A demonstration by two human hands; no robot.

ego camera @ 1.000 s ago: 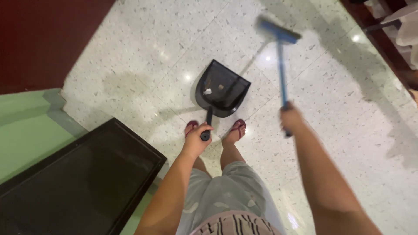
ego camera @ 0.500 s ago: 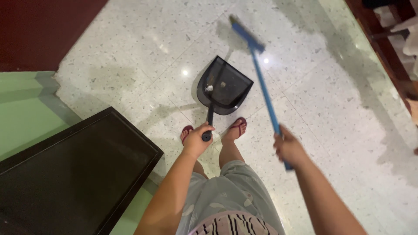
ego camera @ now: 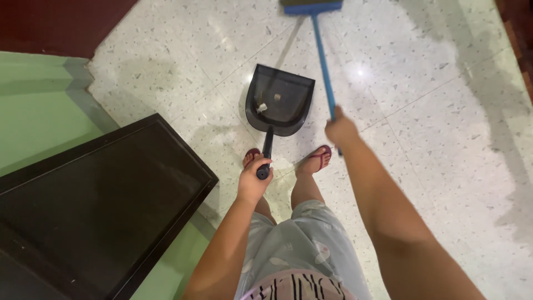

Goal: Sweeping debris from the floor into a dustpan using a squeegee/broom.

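At the far left of the frame a green floor strip (ego camera: 39,105) runs beside a dark red surface (ego camera: 55,22) in the upper left corner. A black rectangular tray-like furniture top (ego camera: 94,205) fills the lower left. Just right of it, at lower centre, the left hand (ego camera: 253,180) is closed around the end of the dustpan's long black handle. The black dustpan (ego camera: 279,99) rests on the speckled white floor (ego camera: 444,111) at upper centre, its mouth facing the top of the frame, with a small white scrap and a few bits of debris inside. Below the pan, two feet in red sandals (ego camera: 316,158) stand on the floor. Right of centre, the right hand (ego camera: 340,130) is clenched on the blue broom (ego camera: 321,50) shaft; the broom head lies at the top edge, above and slightly right of the pan's mouth, apart from it. Light grey patterned shorts (ego camera: 294,244) show at the bottom centre.
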